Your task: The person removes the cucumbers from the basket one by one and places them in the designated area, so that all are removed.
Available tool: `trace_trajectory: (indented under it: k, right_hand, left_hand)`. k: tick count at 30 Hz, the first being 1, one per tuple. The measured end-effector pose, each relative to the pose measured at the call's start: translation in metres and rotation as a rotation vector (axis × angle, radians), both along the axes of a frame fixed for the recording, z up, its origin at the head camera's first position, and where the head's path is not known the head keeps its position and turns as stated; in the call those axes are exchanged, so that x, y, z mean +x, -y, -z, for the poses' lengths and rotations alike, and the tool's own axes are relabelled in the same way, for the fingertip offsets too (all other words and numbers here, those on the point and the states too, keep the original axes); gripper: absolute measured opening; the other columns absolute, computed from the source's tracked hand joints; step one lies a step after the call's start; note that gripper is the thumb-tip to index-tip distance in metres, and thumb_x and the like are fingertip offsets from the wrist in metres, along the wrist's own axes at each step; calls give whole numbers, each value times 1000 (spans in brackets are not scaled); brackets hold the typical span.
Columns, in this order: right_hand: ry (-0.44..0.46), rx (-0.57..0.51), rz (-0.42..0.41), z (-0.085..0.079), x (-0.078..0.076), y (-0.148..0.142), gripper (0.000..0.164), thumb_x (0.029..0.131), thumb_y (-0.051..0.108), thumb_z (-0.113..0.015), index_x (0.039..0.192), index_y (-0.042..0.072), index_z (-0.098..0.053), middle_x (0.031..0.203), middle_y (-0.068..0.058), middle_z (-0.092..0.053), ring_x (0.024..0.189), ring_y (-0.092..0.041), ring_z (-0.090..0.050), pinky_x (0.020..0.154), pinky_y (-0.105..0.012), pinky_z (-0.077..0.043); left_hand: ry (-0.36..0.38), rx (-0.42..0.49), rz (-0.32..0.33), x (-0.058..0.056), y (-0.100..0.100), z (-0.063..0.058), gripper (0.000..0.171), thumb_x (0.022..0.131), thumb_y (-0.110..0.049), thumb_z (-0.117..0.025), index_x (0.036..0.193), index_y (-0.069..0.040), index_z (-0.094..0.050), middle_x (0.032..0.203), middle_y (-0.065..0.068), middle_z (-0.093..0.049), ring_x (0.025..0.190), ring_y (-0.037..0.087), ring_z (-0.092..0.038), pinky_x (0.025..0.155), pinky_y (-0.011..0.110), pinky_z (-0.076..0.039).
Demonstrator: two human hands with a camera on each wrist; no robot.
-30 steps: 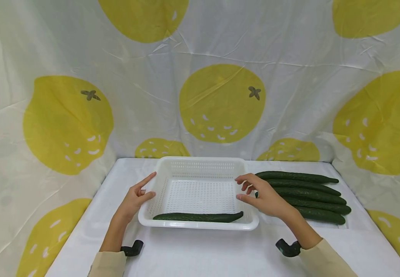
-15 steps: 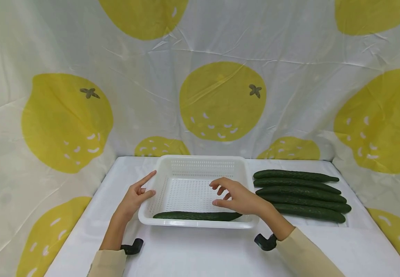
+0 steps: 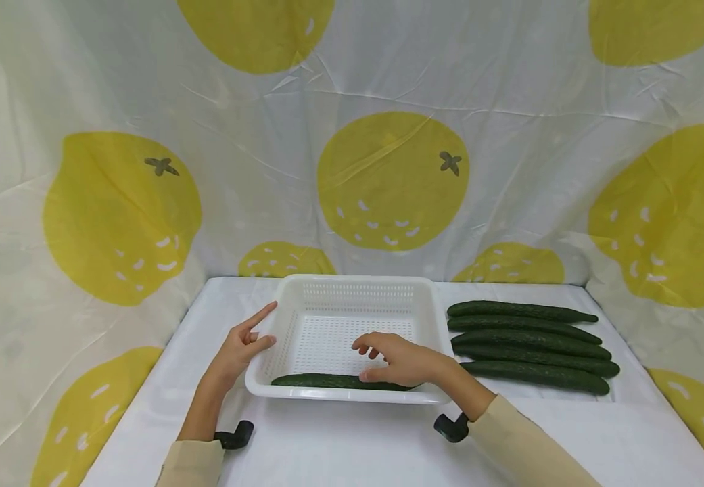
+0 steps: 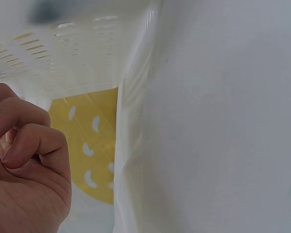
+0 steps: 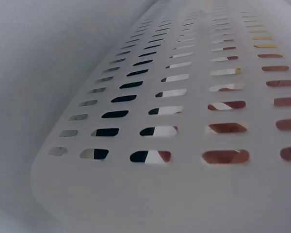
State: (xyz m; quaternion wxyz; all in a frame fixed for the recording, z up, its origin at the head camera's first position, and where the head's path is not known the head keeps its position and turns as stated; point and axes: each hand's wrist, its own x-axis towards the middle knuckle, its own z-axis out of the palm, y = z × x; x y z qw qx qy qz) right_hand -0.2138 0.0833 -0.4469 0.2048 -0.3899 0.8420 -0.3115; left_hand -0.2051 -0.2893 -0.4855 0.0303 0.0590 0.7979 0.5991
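Observation:
A white perforated plastic basket (image 3: 352, 396) stands on the table, with one cucumber (image 3: 321, 381) lying along its near wall. My left hand (image 3: 236, 352) touches the basket's left rim with straight index finger and thumb, spread apart. Its other fingers (image 4: 26, 121) are curled in the left wrist view and hold nothing visible. My right hand (image 3: 403, 362) hovers over the basket's near right part, fingers loosely bent, thumb over the cucumber. Whether that thumb touches the cucumber I cannot tell. Through the slots of the basket wall (image 5: 184, 194), the right wrist view shows bits of skin and dark green.
Several cucumbers (image 3: 528, 343) lie side by side to the right of the basket. White cloth covers the table (image 3: 352, 446). Behind it hangs a pale curtain (image 3: 510, 169) with yellow fruit prints. Both wrists wear a black camera mount (image 3: 452, 427).
From the basket's right rim, my right hand has moved left over the inside, then down toward the cucumber there. My left hand and the basket have stayed in place.

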Motion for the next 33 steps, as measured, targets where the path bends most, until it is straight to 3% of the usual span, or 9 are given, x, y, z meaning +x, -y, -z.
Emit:
trace_trajectory:
  k: [11,23,33]
  right_hand:
    - [-13,152,-104,8,3,9,52,103,36,-62,150,16,-51,143,-2,-62,128,-17,-61,105,-32,-49]
    - [-7,212,-118,7,4,12,41,104,30,-59,142,12,-60,129,-1,-68,120,-12,-63,101,-30,-50]
    - [25,216,-65,8,6,14,37,102,38,-62,131,15,-69,117,4,-72,103,-3,-64,92,-26,-52]
  left_hand:
    - [21,-7,-21,2,-1,1,71,96,-11,-69,159,-28,-41,58,-6,-38,53,5,-36,52,24,-37]
    - [2,-2,-13,0,-1,3,69,97,-12,-69,159,-28,-43,58,-7,-36,53,4,-33,50,23,-33]
    - [3,10,-4,1,-2,0,70,97,-10,-68,160,-25,-41,58,-7,-38,53,4,-35,51,24,-36]
